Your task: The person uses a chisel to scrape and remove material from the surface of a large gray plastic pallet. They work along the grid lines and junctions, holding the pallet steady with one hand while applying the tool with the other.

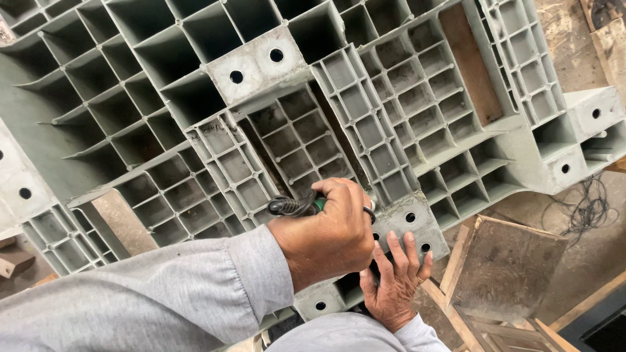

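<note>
Dusty concrete floor (587, 261) with wooden boards (508, 267) beneath a grey, ribbed plastic pallet (365, 124) of square cells and drilled corner blocks; left hand (326, 238) clamped on a black-corded, green-handled tool (297, 206) at the pallet's lower edge, right hand (393, 283) flat against the edge.
</note>
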